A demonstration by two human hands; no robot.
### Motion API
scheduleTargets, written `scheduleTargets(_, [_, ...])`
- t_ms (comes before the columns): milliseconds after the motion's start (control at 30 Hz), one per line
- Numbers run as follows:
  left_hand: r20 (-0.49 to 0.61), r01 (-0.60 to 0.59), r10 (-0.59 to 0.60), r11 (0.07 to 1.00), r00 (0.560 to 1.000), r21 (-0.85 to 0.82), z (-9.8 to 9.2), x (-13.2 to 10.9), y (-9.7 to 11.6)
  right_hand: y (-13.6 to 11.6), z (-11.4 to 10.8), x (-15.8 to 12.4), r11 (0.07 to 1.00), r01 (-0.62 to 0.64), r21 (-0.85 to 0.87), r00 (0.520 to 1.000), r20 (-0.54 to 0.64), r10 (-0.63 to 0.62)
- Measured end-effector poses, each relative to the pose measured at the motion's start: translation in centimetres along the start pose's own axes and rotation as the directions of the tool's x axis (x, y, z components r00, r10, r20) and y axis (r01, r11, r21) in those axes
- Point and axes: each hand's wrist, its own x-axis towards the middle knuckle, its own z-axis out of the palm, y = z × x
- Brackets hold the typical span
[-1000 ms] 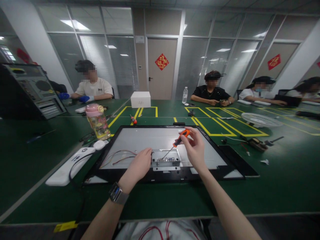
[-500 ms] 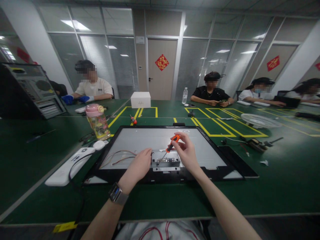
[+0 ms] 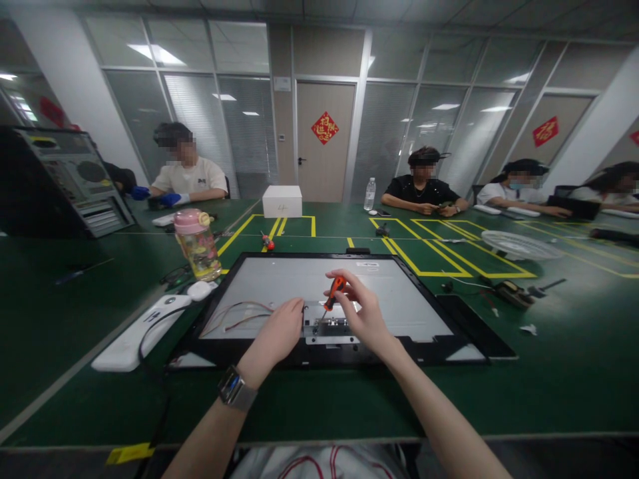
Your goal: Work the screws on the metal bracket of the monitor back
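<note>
My right hand (image 3: 368,311) pinches the orange-and-black handle of a screwdriver (image 3: 335,293). Its shaft slants down, with the tip at a silver metal bracket (image 3: 331,340) that lies on a monitor panel (image 3: 279,274). My left hand (image 3: 278,328), fingers together, grips the bracket's left edge; its fingertips are partly hidden. The panel is flat on the green table, with a grey back and a black frame. Thin wires (image 3: 237,325) run over the panel beside my left hand.
Left of the panel are a white power bank-like device (image 3: 142,332) with a dark cable and a pink-lidded bottle (image 3: 196,246). A dark flat piece (image 3: 476,329) lies at its right. Farther back stand a white box (image 3: 282,201) and an open computer case (image 3: 74,179). Several people sit across the table.
My right hand and the screwdriver have shifted slightly left, and the screwdriver stands more upright. The left hand stays at the bracket.
</note>
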Motion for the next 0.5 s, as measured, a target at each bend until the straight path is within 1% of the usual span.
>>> scheduleTargets(133, [0.002, 0.004, -0.004, 1.000, 1.000, 0.017, -0.1, 0.0, 0.0, -1.1, -0.1, 0.5, 0.999, 0.035, -0.017, 0.991, 0.133, -0.032])
scheduleTargets(233, [0.011, 0.016, -0.016, 1.000, 1.000, 0.009, -0.2, 0.0, 0.1, -1.8, -0.3, 1.3, 0.996, 0.054, -0.066, 0.979, 0.198, -0.040])
scheduleTargets(333, [-0.006, 0.001, -0.001, 0.999, 1.000, -0.032, -0.4, 0.0, 0.2, -2.3, -0.1, 2.2, 0.982, 0.094, -0.165, 0.976, 0.211, -0.058])
scheduleTargets(400, [-0.015, -0.012, 0.011, 0.999, 1.000, -0.040, -0.5, -0.1, 0.2, -2.3, 0.2, 2.6, 0.960, 0.135, -0.244, 0.977, 0.195, -0.088])
scheduleTargets(467, [-0.017, -0.003, 0.003, 1.000, 1.000, -0.020, -0.5, -0.1, 0.3, -2.1, 0.6, 2.8, 0.952, 0.156, -0.263, 0.980, 0.164, -0.116])
scheduleTargets(500, [-0.017, 0.007, -0.007, 1.000, 1.000, -0.007, -0.5, -0.1, 0.4, -1.8, 0.7, 2.7, 0.962, 0.150, -0.227, 0.983, 0.142, -0.120])
